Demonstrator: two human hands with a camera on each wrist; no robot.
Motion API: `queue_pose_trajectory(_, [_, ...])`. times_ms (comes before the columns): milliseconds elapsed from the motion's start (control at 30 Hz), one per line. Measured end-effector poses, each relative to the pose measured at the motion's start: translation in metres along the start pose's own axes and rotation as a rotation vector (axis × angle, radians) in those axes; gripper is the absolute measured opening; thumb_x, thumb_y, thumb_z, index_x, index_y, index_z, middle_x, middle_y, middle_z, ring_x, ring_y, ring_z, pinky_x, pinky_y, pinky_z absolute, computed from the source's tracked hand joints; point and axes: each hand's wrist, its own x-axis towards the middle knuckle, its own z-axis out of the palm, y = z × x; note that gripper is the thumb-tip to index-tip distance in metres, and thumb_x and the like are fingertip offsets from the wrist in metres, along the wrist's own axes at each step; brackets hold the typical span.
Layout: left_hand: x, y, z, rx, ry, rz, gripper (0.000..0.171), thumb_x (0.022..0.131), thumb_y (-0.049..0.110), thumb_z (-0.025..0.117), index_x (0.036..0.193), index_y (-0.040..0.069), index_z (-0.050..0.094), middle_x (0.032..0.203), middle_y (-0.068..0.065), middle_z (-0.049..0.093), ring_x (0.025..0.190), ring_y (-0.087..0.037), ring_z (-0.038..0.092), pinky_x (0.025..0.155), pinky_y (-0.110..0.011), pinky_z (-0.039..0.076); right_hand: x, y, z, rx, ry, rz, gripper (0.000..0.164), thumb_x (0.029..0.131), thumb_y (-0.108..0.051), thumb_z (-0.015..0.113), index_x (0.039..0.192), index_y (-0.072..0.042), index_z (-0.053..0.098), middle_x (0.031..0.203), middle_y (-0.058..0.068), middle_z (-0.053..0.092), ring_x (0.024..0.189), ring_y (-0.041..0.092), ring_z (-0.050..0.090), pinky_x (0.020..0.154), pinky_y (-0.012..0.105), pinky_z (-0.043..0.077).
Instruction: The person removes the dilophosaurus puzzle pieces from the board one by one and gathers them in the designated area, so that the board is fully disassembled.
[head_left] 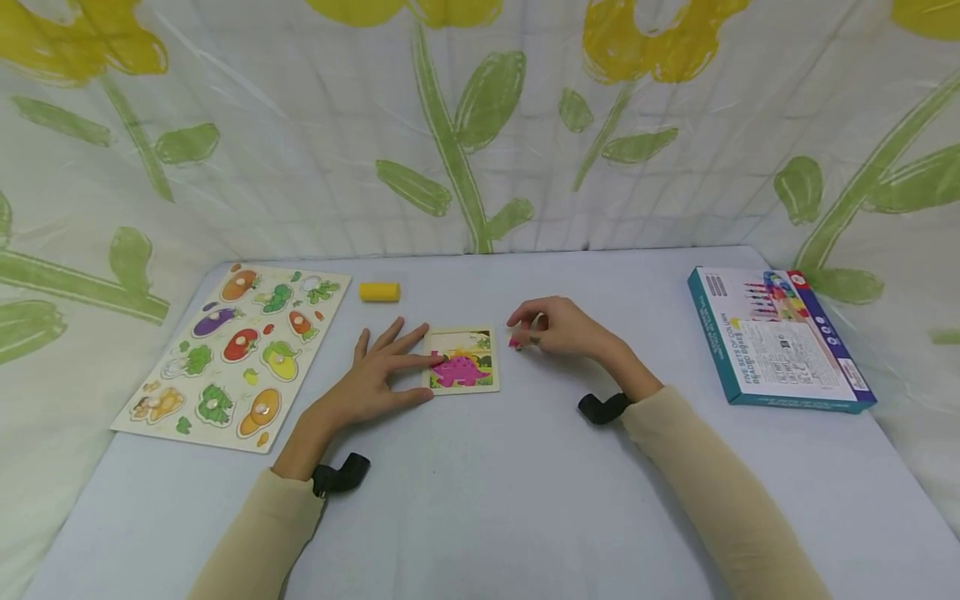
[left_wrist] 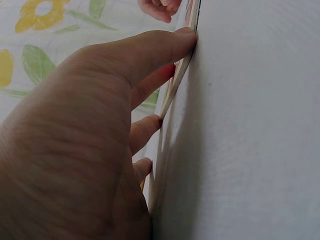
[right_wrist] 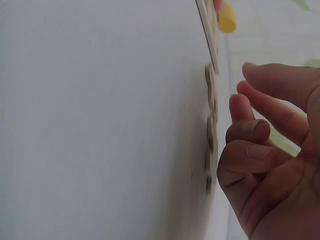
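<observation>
A small square jigsaw board (head_left: 462,389) with a pink dinosaur picture lies on the table. Its upper left part shows bare pale wood. My left hand (head_left: 378,375) rests on the board's left side with fingers spread, the thumb at its edge. To the right of the board, my right hand (head_left: 562,327) hovers just over a pink jigsaw piece (head_left: 516,342). In the right wrist view, thin pieces (right_wrist: 210,155) lie on the table below this hand. Its thumb and index fingertips are apart with nothing seen between them, the other fingers loosely curled.
A vegetable knob puzzle board (head_left: 251,377) lies at the left. The yellow cylinder (head_left: 379,292) rests behind my left hand. On the right is a teal-edged toy box (head_left: 780,337). A flower-printed curtain (head_left: 300,167) hangs behind the table.
</observation>
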Motion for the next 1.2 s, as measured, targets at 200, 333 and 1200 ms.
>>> queue_pose_trajectory(200, [0.001,0.001,0.0,0.002,0.001,-0.005,0.052,0.092,0.047,0.078,0.142,0.036,0.069,0.176,0.001,0.031,0.169,-0.037,0.004,0.125,-0.076,-0.014,0.011,-0.016,0.012,-0.027,-0.063,-0.056,0.021,0.099,-0.019,0.075,0.119,-0.013,0.077,0.095,0.003,0.071,0.073,0.014,0.058,0.071,0.028,0.05])
queue_pose_trajectory(333, [0.001,0.001,-0.001,0.006,-0.003,-0.01,0.052,0.092,0.048,0.078,0.142,0.036,0.068,0.177,0.002,0.031,0.169,-0.036,0.004,0.126,-0.076,-0.014,0.018,-0.023,0.02,-0.037,-0.106,-0.075,0.021,0.1,-0.019,0.074,0.12,-0.013,0.077,0.094,0.003,0.071,0.073,0.012,0.059,0.073,0.027,0.05])
queue_pose_trajectory(1200, [0.001,0.001,-0.001,0.008,-0.002,-0.01,0.051,0.092,0.048,0.078,0.142,0.037,0.069,0.176,0.002,0.031,0.169,-0.037,0.005,0.125,-0.076,-0.013,0.029,-0.038,0.034,-0.181,-0.158,-0.053,0.021,0.1,-0.016,0.073,0.121,-0.014,0.079,0.094,0.002,0.07,0.084,0.014,0.06,0.078,0.026,0.051])
